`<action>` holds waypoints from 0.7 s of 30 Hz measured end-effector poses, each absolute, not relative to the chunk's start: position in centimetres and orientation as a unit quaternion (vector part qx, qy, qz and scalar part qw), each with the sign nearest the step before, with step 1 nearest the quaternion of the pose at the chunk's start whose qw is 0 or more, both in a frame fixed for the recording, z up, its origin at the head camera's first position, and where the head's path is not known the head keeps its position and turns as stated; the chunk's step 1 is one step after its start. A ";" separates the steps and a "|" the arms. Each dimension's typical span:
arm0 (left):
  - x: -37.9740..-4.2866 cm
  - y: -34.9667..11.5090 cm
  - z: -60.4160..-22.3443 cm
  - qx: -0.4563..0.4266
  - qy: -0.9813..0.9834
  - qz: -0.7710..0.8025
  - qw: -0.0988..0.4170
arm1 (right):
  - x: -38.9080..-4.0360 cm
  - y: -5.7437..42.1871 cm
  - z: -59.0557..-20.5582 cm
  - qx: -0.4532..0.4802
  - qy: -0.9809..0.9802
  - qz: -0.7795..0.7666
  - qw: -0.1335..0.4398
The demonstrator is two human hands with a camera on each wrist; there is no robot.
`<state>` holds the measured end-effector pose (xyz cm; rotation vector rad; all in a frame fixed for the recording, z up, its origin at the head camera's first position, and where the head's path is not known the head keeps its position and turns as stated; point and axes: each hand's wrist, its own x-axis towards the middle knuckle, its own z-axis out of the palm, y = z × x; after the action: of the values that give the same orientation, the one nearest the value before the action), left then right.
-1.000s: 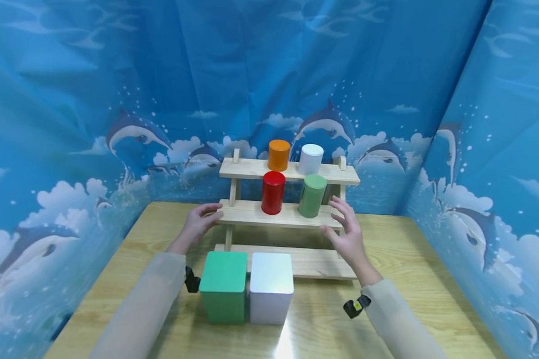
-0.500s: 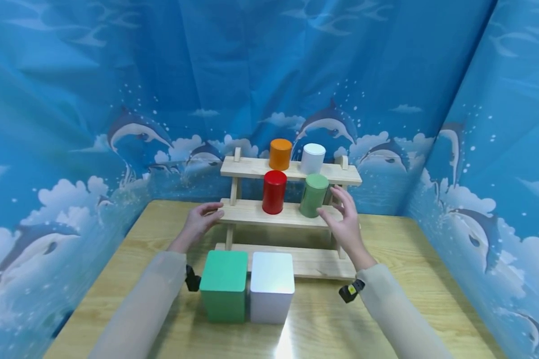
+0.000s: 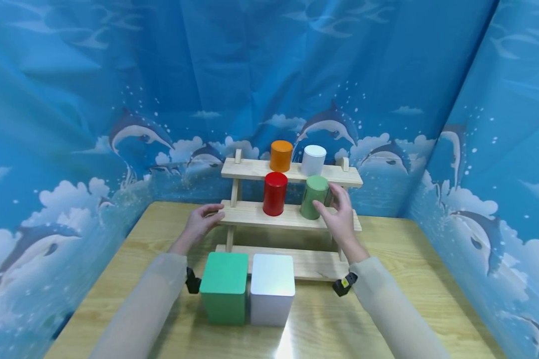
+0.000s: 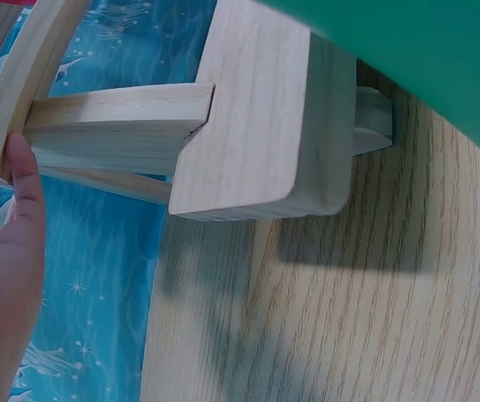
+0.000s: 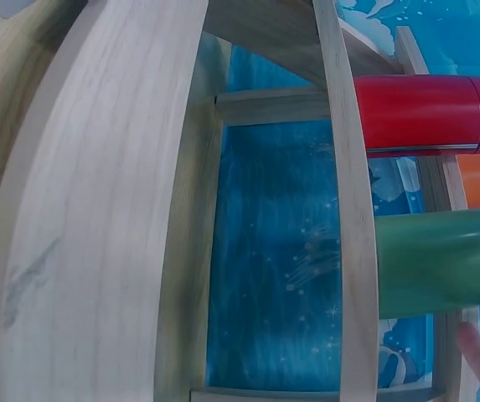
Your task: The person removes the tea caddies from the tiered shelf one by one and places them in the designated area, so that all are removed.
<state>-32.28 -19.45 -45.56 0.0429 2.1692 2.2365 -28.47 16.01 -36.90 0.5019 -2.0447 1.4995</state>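
Observation:
A three-tier wooden display stand (image 3: 247,215) stands on the table. My left hand (image 3: 199,225) pinches the left end of its middle shelf; in the left wrist view the thumb (image 4: 23,167) lies against the shelf's edge. On that shelf stand a red can (image 3: 275,194) and a green can (image 3: 313,198), both upright. My right hand (image 3: 340,217) is at the green can's right side, thumb in front and fingers to the right and behind. In the right wrist view the visible fingertips (image 5: 472,339) are just apart from the green can (image 5: 445,264).
An orange can (image 3: 280,157) and a white can (image 3: 313,160) stand on the top shelf. Before the stand, a green box (image 3: 224,284) and a white box (image 3: 272,286) sit side by side. Blue dolphin-print curtains (image 3: 251,75) hang behind and at the sides.
My right hand has moved left and closer to the green can, its thumb now in front of it. The left hand has kept its place on the shelf end. The cans have not moved.

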 end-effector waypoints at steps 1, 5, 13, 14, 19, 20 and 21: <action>-32.2 -19.4 -45.6 0.014 0.697 0.717 0.011 | -28.6 15.9 -36.9 0.186 -0.762 0.555 0.277; -32.1 -19.4 -45.7 0.016 0.697 0.717 0.006 | -29.1 15.5 -37.0 0.180 -0.764 0.545 0.295; -32.3 -18.9 -46.0 0.025 0.694 0.719 0.007 | -31.8 16.3 -39.1 0.152 -0.756 0.563 0.298; -32.4 -18.9 -46.0 0.028 0.691 0.723 0.007 | -31.9 16.3 -39.1 0.147 -0.758 0.561 0.300; -32.3 -19.0 -45.9 0.027 0.682 0.731 -0.002 | -32.3 15.9 -39.4 0.141 -0.773 0.547 0.289; -32.2 -19.1 -45.9 0.027 0.683 0.730 -0.004 | -32.4 15.8 -39.4 0.142 -0.773 0.548 0.287; -32.2 -19.2 -45.9 0.026 0.683 0.730 -0.005 | -32.5 15.7 -39.4 0.143 -0.771 0.550 0.286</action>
<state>-32.21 -19.18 -45.91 0.0825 2.1510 2.3009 -32.50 15.66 -39.44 0.3833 -2.0615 1.4698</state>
